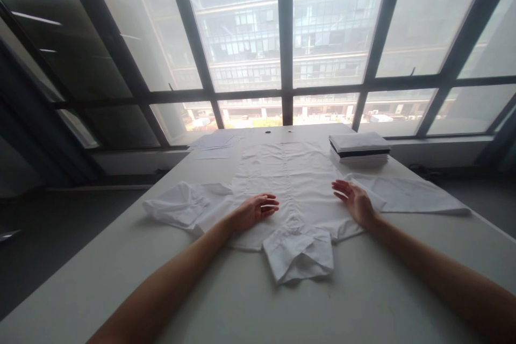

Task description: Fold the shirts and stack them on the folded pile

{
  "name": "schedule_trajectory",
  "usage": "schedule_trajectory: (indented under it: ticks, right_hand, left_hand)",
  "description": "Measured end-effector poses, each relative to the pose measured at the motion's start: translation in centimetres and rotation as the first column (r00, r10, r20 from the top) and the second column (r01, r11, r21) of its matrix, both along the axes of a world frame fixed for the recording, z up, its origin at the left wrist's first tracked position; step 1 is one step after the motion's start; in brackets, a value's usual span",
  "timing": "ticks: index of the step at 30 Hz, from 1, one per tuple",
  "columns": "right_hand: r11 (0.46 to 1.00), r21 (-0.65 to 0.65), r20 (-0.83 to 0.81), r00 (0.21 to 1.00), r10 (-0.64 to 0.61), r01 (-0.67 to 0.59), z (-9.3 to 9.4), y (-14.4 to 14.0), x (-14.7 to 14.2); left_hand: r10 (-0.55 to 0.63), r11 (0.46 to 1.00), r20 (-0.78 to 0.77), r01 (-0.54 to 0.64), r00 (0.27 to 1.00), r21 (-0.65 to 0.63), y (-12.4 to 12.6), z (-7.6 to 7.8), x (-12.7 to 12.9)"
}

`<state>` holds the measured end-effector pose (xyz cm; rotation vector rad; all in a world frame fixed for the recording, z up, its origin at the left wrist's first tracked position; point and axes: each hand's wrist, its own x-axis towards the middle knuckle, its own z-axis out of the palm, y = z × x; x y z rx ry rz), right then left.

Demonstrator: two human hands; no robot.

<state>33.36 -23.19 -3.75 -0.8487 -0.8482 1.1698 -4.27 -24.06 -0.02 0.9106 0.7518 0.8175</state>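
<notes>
A white shirt (290, 183) lies spread flat in the middle of the pale worktop (363, 290), front side up, its button placket running away from the viewer and its collar (300, 255) pointing toward the near edge. The left hand (256, 209) rests flat on the cloth just left of the placket, fingers spread and lying open, gripping nothing. The right hand (357, 201) lies on the shirt's right shoulder area, palm down, fingers loosely spread, likewise pinching nothing. Both forearms reach in from the near edge, well apart from each other, with the collar between them.

The left sleeve (181, 207) is crumpled and bunched out to the left side of the worktop; the right sleeve (411, 196) stretches out flatter to the right, close to the worktop's edge.

At the far right, just beyond the shirt's hem corner, stands a neat stack of folded garments (358, 150), mostly white with one dark layer in it. At the far left lie a few loose sheets of paper (213, 145), apart from the shirt. Two small round holes (278, 131) show in the worktop near its far edge. Behind the worktop runs a wall of large windows (250, 27) with dark frames, looking onto a neighbouring building. Nothing lies on the shirt body between the two hands.
</notes>
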Motion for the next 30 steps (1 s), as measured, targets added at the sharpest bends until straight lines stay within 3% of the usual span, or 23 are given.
schedule_trajectory:
  ticks: [4,10,13,22,26,30]
  right_hand:
    - [0.998,0.022,-0.072,0.996,-0.053,0.055,1.2,-0.1,-0.5]
    - [0.97,0.077,-0.086,0.968,0.235,-0.229,1.8,-2.6,-8.2]
    - [0.969,0.04,-0.079,0.966,0.244,-0.242,0.9,-3.0,-9.4]
    - [0.996,-0.078,-0.212,0.976,-0.056,0.04,-0.3,-1.2,-1.1]
    - [0.994,-0.079,-0.179,0.98,-0.086,0.073,-0.6,-1.1,-0.1]
    - [0.998,-0.049,-0.12,0.991,-0.054,0.048,-0.8,-1.0,-0.5]
  left_hand:
    - [0.008,1.0,0.007,-0.008,1.0,0.0,-0.2,0.2,0.1]
    - [0.027,0.999,0.001,-0.027,1.0,0.019,-0.6,0.5,0.0]
    - [0.021,0.999,0.004,-0.022,1.0,0.034,-0.8,0.6,-0.2]
    - [0.023,1.0,0.004,-0.023,1.0,-0.002,-0.4,0.3,-1.1]
    - [0.106,0.994,-0.006,-0.105,0.994,0.004,-0.5,0.6,-1.0]
    - [0.193,0.975,0.148,-0.207,0.97,0.087,-1.9,1.2,0.8]
